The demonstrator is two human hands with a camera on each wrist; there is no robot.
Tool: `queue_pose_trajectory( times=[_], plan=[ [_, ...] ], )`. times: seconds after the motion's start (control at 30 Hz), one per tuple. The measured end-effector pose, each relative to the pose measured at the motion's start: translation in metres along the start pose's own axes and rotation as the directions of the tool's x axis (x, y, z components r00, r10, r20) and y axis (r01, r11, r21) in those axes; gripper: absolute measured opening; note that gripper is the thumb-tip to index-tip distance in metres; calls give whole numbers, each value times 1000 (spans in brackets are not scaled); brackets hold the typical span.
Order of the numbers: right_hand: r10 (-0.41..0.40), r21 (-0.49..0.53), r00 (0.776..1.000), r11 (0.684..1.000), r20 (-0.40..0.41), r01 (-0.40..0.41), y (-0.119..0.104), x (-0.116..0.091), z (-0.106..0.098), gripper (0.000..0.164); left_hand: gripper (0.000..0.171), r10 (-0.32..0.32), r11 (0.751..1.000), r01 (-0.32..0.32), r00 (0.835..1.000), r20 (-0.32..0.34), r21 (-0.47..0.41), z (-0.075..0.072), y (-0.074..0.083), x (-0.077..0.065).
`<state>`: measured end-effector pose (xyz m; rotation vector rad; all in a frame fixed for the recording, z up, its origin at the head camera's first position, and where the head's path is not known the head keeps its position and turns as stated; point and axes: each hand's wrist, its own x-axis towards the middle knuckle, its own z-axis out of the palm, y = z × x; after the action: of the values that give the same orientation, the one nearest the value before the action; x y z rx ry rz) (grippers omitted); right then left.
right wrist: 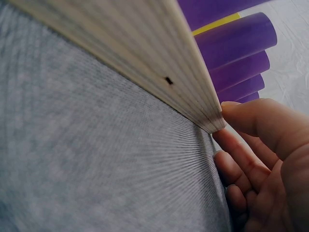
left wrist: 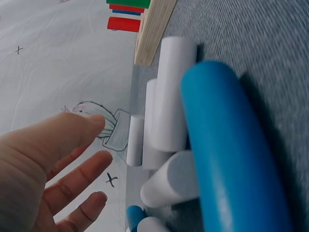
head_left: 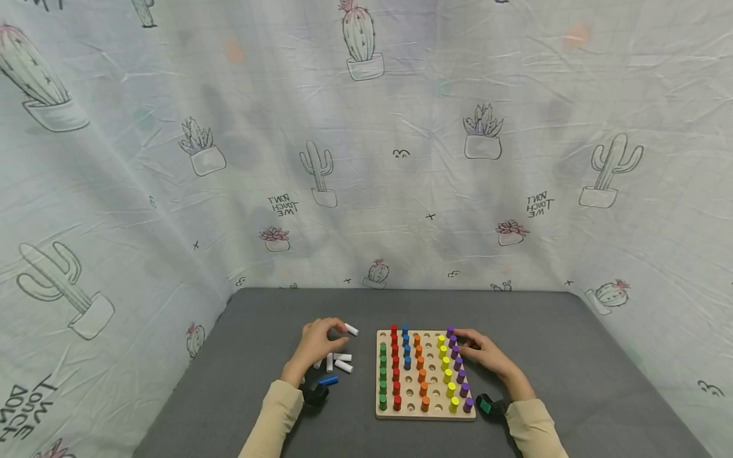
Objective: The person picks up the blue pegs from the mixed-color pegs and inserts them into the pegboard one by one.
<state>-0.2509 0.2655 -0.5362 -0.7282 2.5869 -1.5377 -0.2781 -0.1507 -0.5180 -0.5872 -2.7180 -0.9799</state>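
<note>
My left hand [head_left: 318,341] hovers over loose white pegs with thumb and fingers spread apart, nothing between them. A white peg [head_left: 352,329] lies just beyond its fingertips. Below the palm are several more white pegs [left wrist: 174,96] and a blue peg [left wrist: 231,145], lying on their sides. To the right stands a wooden pegboard [head_left: 424,416] with upright columns of green, red, blue, orange, yellow and purple pegs. At its far right corner my right hand [head_left: 483,351] grips the edge, thumb against the wood [right wrist: 215,108], close to the purple pegs [right wrist: 241,41].
A grey cloth-covered table [head_left: 355,432] lies under everything. Behind it hangs a pale curtain [head_left: 366,191] printed with cacti. The board has bare holes in the blue column and in the columns beside the orange and yellow pegs. Dark wrist cameras [head_left: 315,394] sit low by both forearms.
</note>
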Motion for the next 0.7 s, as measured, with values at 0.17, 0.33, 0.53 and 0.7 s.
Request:
queue_pose_trajectory(
  times=[0.17, 0.33, 0.53, 0.7],
  plan=[
    [-4, 17, 1000, 1000, -6, 4, 18, 3, -1, 41, 18, 5, 1000, -5, 1000, -14, 15, -3, -6, 0],
    [-9, 27, 1000, 1000, -6, 10, 22, 4, -1, 42, 17, -16, 998, 17, 1000, -21, 56, -6, -11, 2],
    [-10, -6, 1000, 1000, -12, 10, 11, 3, 0, 40, 17, -55, 992, 57, 998, -25, 112, -10, -12, 2],
    [-12, 4, 1000, 1000, -9, 12, -9, -1, 0, 39, 19, -70, 987, 74, 997, -35, 143, -12, -12, 2]
  ],
)
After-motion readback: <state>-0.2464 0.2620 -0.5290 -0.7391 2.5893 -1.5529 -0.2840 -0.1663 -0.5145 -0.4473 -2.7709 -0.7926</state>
